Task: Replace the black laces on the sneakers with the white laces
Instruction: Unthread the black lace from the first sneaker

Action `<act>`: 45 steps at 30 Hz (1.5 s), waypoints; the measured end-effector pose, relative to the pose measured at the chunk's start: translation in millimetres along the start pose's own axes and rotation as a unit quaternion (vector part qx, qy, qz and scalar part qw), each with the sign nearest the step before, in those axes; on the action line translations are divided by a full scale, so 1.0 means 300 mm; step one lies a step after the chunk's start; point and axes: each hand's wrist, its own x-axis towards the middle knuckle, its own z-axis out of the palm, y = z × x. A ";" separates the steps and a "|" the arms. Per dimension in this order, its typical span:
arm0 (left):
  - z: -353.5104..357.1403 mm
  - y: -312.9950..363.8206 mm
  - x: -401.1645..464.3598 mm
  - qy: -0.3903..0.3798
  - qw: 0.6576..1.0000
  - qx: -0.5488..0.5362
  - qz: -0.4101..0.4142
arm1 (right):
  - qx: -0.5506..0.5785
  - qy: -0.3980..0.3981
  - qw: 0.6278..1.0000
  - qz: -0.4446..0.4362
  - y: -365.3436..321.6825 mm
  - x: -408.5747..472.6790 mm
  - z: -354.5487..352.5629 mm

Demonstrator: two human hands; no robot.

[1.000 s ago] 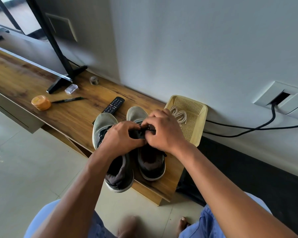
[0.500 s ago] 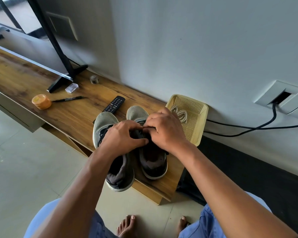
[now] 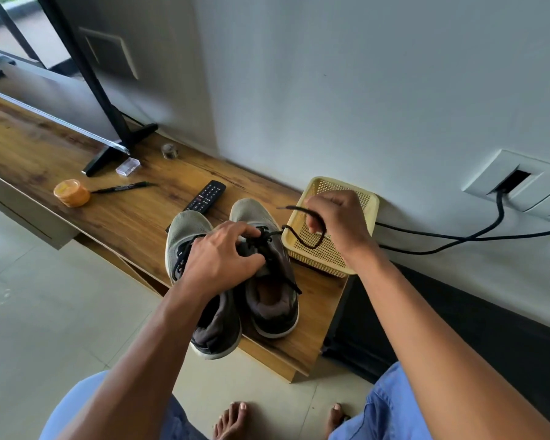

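Two grey sneakers stand side by side at the right end of the wooden shelf point(image 3: 124, 223): the left sneaker point(image 3: 188, 230) and the right sneaker point(image 3: 267, 300). My left hand point(image 3: 223, 258) lies across both and holds the right sneaker at its lacing. My right hand point(image 3: 337, 223) is raised over the yellow basket point(image 3: 318, 258) and pinches a loop of the black lace point(image 3: 302, 242), which runs back to the right sneaker's eyelets. The white laces in the basket are hidden behind my right hand.
A black remote point(image 3: 207, 195) lies just beyond the sneakers. Further left are a black pen point(image 3: 123, 187), an orange round tin point(image 3: 71, 193), a small clear box point(image 3: 127, 167) and a TV stand foot point(image 3: 118, 147). Black cables point(image 3: 458, 238) run along the wall at right.
My right hand has left the right sneaker's lacing and moved up and right over the basket, drawing a loop of black lace out. My left hand stayed on the sneakers.
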 end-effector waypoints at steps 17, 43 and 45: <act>0.056 0.028 -0.003 0.122 0.991 0.061 -0.008 | -0.377 -0.109 0.920 -0.013 0.063 -0.024 0.134; 0.034 0.020 0.027 0.064 0.986 -0.147 -0.052 | -0.265 -0.142 0.952 0.057 0.061 -0.020 0.164; 0.032 0.017 0.028 0.073 0.985 -0.144 -0.056 | -0.265 -0.136 0.953 0.065 0.060 -0.018 0.166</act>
